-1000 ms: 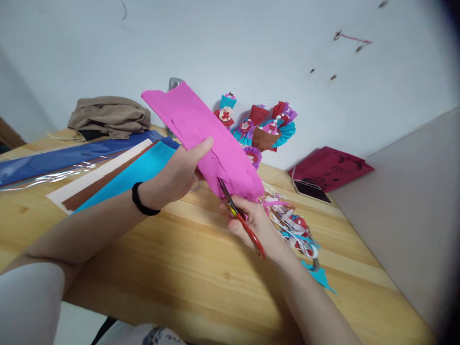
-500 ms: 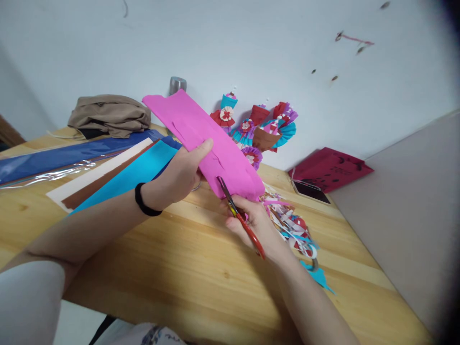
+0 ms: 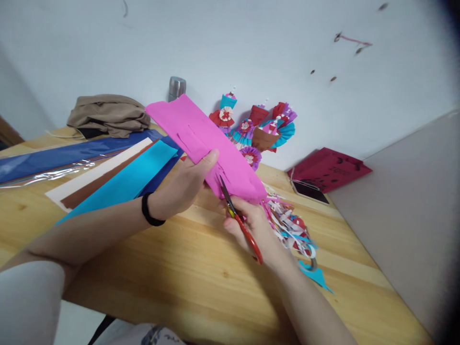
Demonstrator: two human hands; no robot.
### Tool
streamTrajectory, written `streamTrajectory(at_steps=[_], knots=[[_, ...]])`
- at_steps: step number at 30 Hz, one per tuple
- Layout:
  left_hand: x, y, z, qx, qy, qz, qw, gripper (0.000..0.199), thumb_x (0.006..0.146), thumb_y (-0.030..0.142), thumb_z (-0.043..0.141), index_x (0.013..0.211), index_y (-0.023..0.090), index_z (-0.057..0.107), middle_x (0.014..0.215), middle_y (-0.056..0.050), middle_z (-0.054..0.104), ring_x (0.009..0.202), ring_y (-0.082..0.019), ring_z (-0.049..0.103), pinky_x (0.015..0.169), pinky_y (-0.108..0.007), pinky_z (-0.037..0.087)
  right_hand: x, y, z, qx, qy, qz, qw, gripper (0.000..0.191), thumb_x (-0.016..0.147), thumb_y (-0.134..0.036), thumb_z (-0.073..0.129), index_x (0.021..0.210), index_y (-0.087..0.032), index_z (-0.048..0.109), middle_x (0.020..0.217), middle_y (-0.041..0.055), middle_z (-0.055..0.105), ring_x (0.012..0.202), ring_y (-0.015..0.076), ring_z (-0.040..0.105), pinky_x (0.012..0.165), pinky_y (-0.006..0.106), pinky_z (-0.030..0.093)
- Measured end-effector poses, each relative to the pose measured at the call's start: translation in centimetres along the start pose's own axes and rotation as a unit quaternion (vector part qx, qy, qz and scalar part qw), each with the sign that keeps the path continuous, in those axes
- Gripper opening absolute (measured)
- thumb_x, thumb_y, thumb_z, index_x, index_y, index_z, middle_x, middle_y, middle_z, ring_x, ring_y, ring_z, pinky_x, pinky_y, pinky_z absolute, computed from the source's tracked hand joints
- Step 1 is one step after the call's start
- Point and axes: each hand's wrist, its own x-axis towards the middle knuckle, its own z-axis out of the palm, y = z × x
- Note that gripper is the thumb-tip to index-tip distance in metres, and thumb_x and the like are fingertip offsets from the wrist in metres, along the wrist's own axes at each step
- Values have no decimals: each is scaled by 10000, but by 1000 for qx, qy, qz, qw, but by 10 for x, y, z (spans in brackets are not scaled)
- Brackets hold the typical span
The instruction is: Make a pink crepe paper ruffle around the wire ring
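Observation:
A folded pink sheet (image 3: 237, 165) is held up above the wooden table, with slits cut along its lower left side. My left hand (image 3: 187, 184) grips that side, thumb on top and fingers beneath. My right hand (image 3: 249, 223) is closed on red-handled scissors (image 3: 247, 235). Their dark blades point up and left and lie against the pink sheet's lower edge, just right of my left thumb. The right end of the sheet reaches over my right hand.
Blue, brown and cream sheets (image 3: 122, 175) lie left, near a brown cloth (image 3: 109, 115). A metal cup (image 3: 177, 87) and paper dress figures (image 3: 247, 127) stand behind. Paper scraps (image 3: 294, 230), a phone (image 3: 309, 191) and a red bag (image 3: 332, 167) are right.
My left hand has shifted slightly right along the pink sheet. The sheet's far left end has dipped a little, and a flap near its slits stands out more. The scissors have moved slightly.

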Motion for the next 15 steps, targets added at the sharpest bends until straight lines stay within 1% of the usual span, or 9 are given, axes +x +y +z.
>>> streamTrajectory(at_steps=[4, 7, 12, 15], knots=[[-1, 2, 1, 5, -2, -13, 1000, 216, 913, 427, 640, 991, 226, 636, 933, -13, 711, 871, -212, 686, 780, -327, 560, 0, 11, 6, 25, 11, 22, 999, 584, 840, -741, 543, 746, -166, 579, 585, -40, 360, 552, 109, 321, 504, 249, 242], [0, 2, 1, 7, -7, -8, 1000, 208, 914, 423, 638, 981, 226, 638, 915, -17, 707, 861, -212, 677, 766, -320, 551, -1, 15, 8, 50, 20, 23, 998, 595, 834, -747, 547, 809, -157, 627, 579, -40, 393, 538, 110, 339, 496, 246, 257], [1, 2, 1, 10, -2, -7, 1000, 208, 925, 418, 615, 994, 222, 622, 884, -21, 689, 795, -203, 655, 706, -317, 536, -2, 5, 2, 53, -14, 36, 998, 631, 831, -763, 515, 877, -143, 623, 615, -29, 414, 552, 117, 353, 501, 252, 272], [1, 2, 3, 32, 3, -2, 999, 219, 941, 410, 578, 1017, 207, 614, 880, -25, 685, 814, -216, 664, 748, -348, 546, -2, 1, 0, 57, -19, 38, 998, 585, 839, -743, 506, 820, -162, 574, 644, -25, 404, 573, 118, 354, 518, 255, 279]])
